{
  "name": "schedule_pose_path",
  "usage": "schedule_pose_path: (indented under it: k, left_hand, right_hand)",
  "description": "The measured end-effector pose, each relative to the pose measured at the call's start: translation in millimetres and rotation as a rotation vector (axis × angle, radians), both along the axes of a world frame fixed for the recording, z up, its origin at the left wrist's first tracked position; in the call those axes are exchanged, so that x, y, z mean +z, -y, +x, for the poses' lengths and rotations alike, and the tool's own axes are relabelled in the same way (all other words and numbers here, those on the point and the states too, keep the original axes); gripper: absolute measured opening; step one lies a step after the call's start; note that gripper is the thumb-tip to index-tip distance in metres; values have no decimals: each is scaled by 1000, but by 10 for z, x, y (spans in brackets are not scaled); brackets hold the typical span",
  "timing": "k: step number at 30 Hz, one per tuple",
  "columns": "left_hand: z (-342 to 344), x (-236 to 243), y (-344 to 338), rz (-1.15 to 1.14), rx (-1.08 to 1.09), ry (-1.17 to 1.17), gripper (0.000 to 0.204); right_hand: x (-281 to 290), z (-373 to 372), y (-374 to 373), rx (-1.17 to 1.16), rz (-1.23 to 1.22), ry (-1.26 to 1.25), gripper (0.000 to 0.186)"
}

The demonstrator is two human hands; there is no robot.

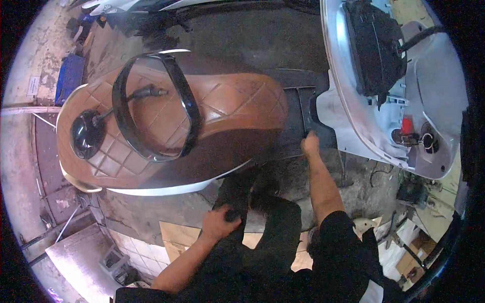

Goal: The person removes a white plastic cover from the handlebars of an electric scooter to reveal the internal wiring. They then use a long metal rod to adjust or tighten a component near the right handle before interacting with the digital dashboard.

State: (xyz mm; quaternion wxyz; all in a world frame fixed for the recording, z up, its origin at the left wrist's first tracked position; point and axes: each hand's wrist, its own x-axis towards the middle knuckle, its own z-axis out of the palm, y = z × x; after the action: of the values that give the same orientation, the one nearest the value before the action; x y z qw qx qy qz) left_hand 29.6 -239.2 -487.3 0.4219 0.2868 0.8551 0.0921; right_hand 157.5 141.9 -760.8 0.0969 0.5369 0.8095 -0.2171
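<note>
A scooter with a brown quilted seat (252,101) stands across the view. My left hand (218,224) is over my leg below the seat, its fingers curled round a small dark thing that I cannot make out. My right hand (310,145) is closed at the dark footboard (298,108), beside the white front panel (348,121); whatever its fingers grip is hidden. On the seat rest a glossy black frame-shaped trim piece (189,106) and a round black mirror (87,134) with its stem lying inside the frame.
Keys on a ring (429,142) hang at the front panel's inner side, near a red piece (406,125). A blue box (69,78) stands at the far left. Cardboard (178,237) and a pale metal panel (81,252) lie on the near side.
</note>
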Motion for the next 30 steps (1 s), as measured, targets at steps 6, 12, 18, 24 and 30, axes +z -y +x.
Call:
schedule_pose_path:
  k: [6,12,18,24,30]
  left_hand:
    - [143,9,105,-72,-13,55,51]
    - [291,184,44,74,-133,-7,41]
    - [560,605,-537,268,-165,460,47]
    - [981,1496,-1020,474,199,941,36]
    - [553,2857,-1409,807,-192,701,10]
  right_hand:
    - [650,-28,59,-125,-75,-129,55]
    - [2092,373,1155,-347,130,-371,42]
    - [4063,1633,2210,-494,-443,-196,58]
    - [4974,1711,2293,-287,-422,-477,43]
    - [5539,1257,2001,4,-252,-676,27]
